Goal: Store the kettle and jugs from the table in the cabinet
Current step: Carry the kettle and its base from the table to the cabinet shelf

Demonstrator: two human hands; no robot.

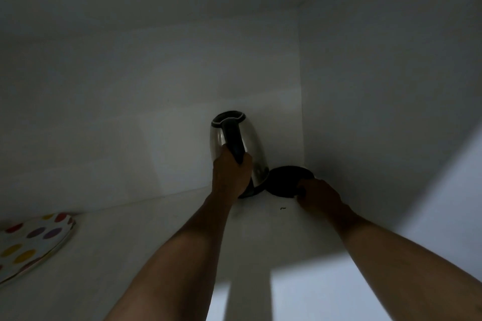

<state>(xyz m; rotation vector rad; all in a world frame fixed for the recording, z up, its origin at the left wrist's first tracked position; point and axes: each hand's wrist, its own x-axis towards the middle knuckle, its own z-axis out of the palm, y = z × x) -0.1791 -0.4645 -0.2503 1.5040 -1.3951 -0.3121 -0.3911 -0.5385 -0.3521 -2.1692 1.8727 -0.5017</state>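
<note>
Inside a dim white cabinet (146,242), a steel kettle (254,146) with a black lid and handle stands near the back right corner. It leans slightly left, its bottom on the shelf. My left hand (230,174) grips the black handle from the front. To its right lies the kettle's round black base (285,181), flat on the shelf and touching the kettle's foot. My right hand (317,195) holds the base's front right edge, fingers curled over it. No jugs are in view.
A plate with coloured dots (31,242) lies on the shelf at the far left. The cabinet's back wall (156,112) and right side wall (378,112) close in the corner. A small dark speck (283,208) lies on the shelf.
</note>
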